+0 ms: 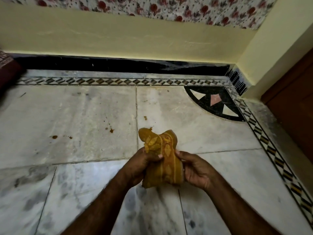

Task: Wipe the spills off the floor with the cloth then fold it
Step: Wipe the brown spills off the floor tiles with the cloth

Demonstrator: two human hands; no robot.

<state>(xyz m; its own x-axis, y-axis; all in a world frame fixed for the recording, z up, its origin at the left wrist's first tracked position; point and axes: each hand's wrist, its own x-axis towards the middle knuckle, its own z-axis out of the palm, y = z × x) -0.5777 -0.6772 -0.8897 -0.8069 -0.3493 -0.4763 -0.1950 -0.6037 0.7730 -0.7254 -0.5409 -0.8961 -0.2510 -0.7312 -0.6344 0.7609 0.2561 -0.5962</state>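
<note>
You hold the bunched yellow cloth point(161, 155) above the floor point(67, 107) with left hand point(143, 164) and right hand point(197, 170) both closed on it, and, soft and limp, it likely handles best gripped by its edges near the brown spills point(111, 130).

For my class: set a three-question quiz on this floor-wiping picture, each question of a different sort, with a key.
1. True or false: the yellow cloth lies flat on the marble floor.
2. Which hands grip it? A left only, B right only, C both.
3. Fill in: brown spill spots lie to the cloth's ____.

Key: 1 false, it is held bunched above the floor. 2 C, left hand and right hand. 3 left.
</note>
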